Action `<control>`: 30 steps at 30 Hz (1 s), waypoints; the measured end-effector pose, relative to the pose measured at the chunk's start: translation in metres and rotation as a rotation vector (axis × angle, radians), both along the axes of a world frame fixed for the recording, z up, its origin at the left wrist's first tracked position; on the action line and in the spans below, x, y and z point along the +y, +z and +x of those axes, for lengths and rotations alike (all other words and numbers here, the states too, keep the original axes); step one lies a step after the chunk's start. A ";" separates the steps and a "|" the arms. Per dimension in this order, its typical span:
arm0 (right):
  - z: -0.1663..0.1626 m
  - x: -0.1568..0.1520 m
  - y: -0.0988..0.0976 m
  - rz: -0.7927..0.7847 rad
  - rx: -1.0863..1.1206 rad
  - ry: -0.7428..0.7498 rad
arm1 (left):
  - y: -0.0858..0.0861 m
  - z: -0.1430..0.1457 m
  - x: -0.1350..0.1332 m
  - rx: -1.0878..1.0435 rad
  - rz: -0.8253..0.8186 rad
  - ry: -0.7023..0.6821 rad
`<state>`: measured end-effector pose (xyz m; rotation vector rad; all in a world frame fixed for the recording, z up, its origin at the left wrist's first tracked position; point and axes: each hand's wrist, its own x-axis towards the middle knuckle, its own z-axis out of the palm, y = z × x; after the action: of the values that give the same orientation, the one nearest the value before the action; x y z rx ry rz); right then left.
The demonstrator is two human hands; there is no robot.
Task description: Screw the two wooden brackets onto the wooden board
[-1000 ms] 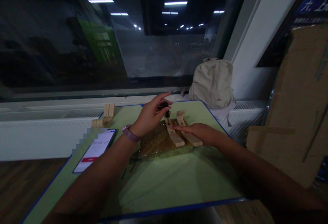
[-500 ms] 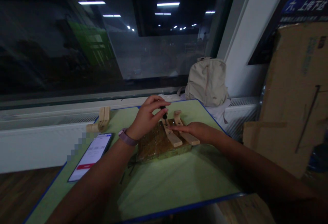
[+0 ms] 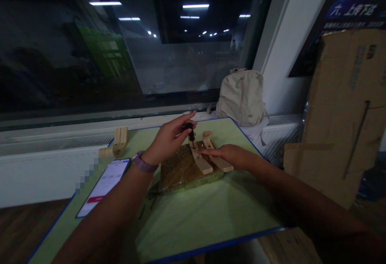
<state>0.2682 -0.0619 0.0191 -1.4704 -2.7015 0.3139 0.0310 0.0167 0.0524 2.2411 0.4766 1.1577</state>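
Note:
My left hand [image 3: 170, 137] pinches the black knob of a small screwdriver [image 3: 190, 131], held upright with its tip on a pale wooden hook piece [image 3: 200, 160]. My right hand [image 3: 229, 154] lies flat, fingers stretched out, pressing on the two wooden hook pieces, the second wooden hook piece [image 3: 217, 157] partly under it. Both pieces rest on a brown wooden board [image 3: 177, 168] on the green mat [image 3: 196, 211]. A watch sits on my left wrist.
A phone [image 3: 104, 185] with a lit screen lies at the left of the green mat. Two more wooden hooks [image 3: 118, 141] lie at the mat's far left corner. A beige backpack [image 3: 241, 97] leans on the sill; a cardboard box [image 3: 340, 111] stands at right. Small dark screws [image 3: 150, 199] lie near the board.
My left hand's fingers have shifted around the screwdriver knob, closing and then spreading again, as it stays on the wooden piece. The right hand stays pressed flat. The camera drifted slightly right.

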 end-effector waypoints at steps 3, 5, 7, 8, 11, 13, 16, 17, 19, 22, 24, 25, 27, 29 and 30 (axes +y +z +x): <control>0.000 0.000 0.001 0.001 -0.002 -0.001 | 0.002 -0.001 -0.001 0.026 0.061 0.038; -0.001 -0.001 0.003 -0.007 -0.021 -0.010 | 0.002 -0.001 -0.001 0.025 0.064 0.074; -0.003 -0.001 0.006 -0.020 -0.045 -0.014 | 0.001 0.000 0.000 0.011 0.079 0.103; -0.003 -0.002 0.006 -0.026 -0.050 -0.015 | 0.001 0.000 0.001 0.006 0.099 0.118; -0.002 -0.001 0.006 -0.030 -0.038 -0.018 | 0.001 0.000 0.002 -0.002 0.156 0.152; -0.001 0.000 0.003 -0.025 -0.026 -0.016 | 0.002 -0.001 0.002 0.017 0.179 0.147; -0.001 0.002 0.000 -0.024 -0.036 -0.017 | 0.003 -0.001 0.001 0.053 0.225 0.114; -0.001 0.002 0.000 -0.023 -0.046 -0.023 | 0.003 -0.001 0.001 0.057 0.233 0.105; -0.001 0.002 0.000 -0.016 -0.063 -0.030 | 0.003 0.000 0.000 0.042 0.229 0.095; -0.001 0.002 0.000 0.003 -0.059 -0.014 | 0.002 0.002 -0.001 0.001 0.211 0.098; 0.000 0.002 -0.001 0.010 -0.043 -0.005 | 0.002 0.003 -0.001 -0.027 0.218 0.132; 0.001 0.002 -0.001 0.009 -0.039 -0.007 | 0.002 0.003 -0.001 -0.039 0.221 0.158; 0.001 0.002 -0.001 0.002 -0.047 -0.012 | 0.002 0.002 0.000 -0.052 0.222 0.209; 0.001 0.002 -0.001 -0.008 -0.061 -0.018 | 0.002 0.002 0.001 -0.045 0.216 0.234; 0.000 0.002 -0.001 -0.011 -0.062 -0.019 | 0.001 0.001 0.002 -0.038 0.208 0.238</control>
<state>0.2686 -0.0600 0.0184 -1.5325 -2.7359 0.2869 0.0323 0.0182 0.0537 2.3812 0.6486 1.4256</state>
